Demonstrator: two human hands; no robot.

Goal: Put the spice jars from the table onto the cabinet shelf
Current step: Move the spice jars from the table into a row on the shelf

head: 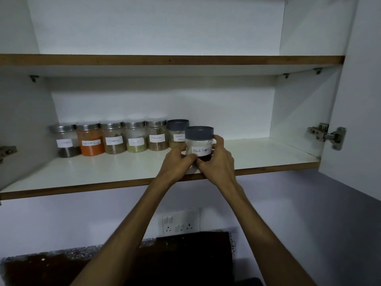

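holding the pepper jar (199, 143) between both hands, i have it on the lower shelf (123, 172), at the right end of a row of jars and a little nearer the front edge than the rest. my left hand (175, 162) wraps its fingers round the jar's left side, and my right hand (216, 159) curls round the right side, with fingertips (219, 139) up near the grey lid (199, 131). both thumbs meet low on the front, just under the white label reading "black pepper". so each grip is grasping this one jar.

just behind and to its left stands another grey-lidded jar (177, 133), its label partly hidden. further left run five jars with silver lids, close side by side: a tan one (157, 135), a pale green one (135, 137), an olive-brown one (113, 138), an orange one (90, 139) and a dark one (65, 141). their labels are too blurred to read.

the upper shelf (165, 59) runs above. a hinge (327, 135) sits on the right door. below the cabinet, a wall socket (179, 222) is mounted above a dark speckled surface (61, 261).
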